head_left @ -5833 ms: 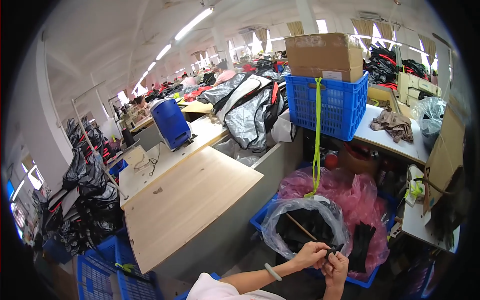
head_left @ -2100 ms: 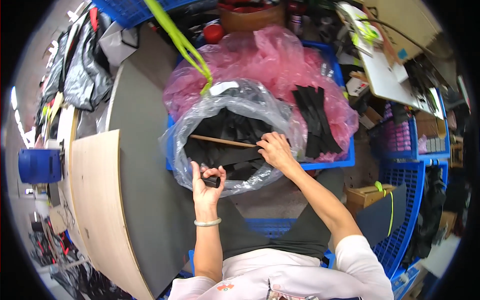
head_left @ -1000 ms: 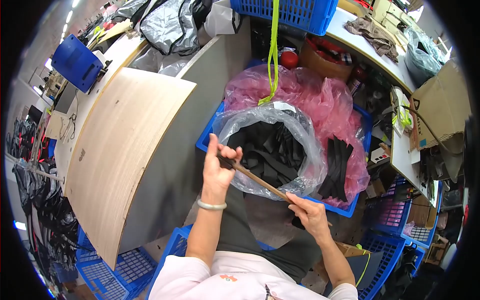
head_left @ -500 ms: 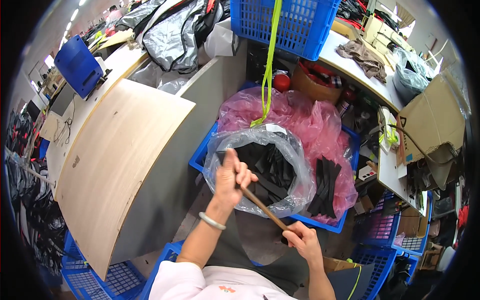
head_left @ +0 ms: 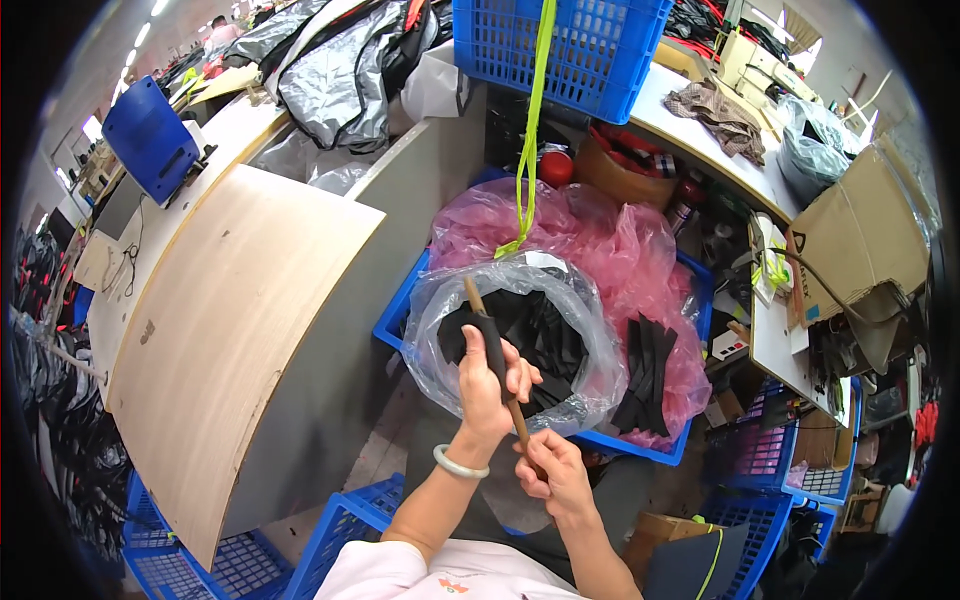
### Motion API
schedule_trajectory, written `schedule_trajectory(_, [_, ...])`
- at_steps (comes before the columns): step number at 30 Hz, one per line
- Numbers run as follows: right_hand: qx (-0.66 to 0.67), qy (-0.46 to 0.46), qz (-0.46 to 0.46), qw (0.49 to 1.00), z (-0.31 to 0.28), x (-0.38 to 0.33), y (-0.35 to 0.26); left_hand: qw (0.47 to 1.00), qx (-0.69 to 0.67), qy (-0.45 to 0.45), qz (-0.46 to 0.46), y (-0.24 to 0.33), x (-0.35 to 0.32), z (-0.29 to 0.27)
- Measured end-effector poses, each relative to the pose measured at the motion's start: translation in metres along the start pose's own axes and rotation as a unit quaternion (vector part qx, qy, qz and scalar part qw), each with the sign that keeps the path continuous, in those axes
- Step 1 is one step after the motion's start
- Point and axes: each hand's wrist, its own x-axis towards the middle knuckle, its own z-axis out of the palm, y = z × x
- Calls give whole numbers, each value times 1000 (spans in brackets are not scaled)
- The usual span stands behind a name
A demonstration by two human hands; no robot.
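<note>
A wooden stick (head_left: 519, 424) slants up over an open clear plastic bag (head_left: 435, 340). A tube-like black fabric piece (head_left: 492, 345) surrounds the stick's upper part, with the bare tip poking out beyond it. My left hand (head_left: 490, 395), a pale bangle at its wrist, has its fingers curled around the fabric and stick, thumb pointing up. Lower down, my right hand (head_left: 557, 475) grips the stick's near end. Inside the bag lie many black fabric strips (head_left: 545, 335). More black strips (head_left: 650, 375) rest on pink plastic sheeting (head_left: 640, 260) to the right.
A blue crate (head_left: 390, 335) holds the bag and sheeting. Left of it stands a wooden board-topped table (head_left: 240, 290). Another blue crate (head_left: 560, 60) sits above, with a yellow-green strap (head_left: 533, 130) hanging down. Blue baskets (head_left: 340, 530) stand low on the left, others (head_left: 750, 530) low on the right.
My right hand has moved up and left, closer to my left hand. The stick stands steeper, and its tip now shows past the black fabric. My left hand has shifted slightly right and nearer me.
</note>
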Motion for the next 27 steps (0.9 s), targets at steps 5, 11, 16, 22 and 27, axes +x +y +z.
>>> schedule_trajectory(5, [-134,17,-25,991,-13,-17,-9,999,-40,-18,26,13,4,3])
schedule_trajectory(11, [-68,26,-48,996,-16,-18,0,998,-22,-54,3,-3,1,7])
schedule_trajectory(16, [-58,-9,-36,998,-7,-4,-11,996,30,-79,17,-8,-15,-1])
schedule_trajectory(22, [-313,48,-131,939,-36,-18,-6,995,15,-85,56,1,-10,-10])
schedule_trajectory(27, [-222,39,-108,968,-31,-12,-14,998,5,-38,48,1,-6,-9])
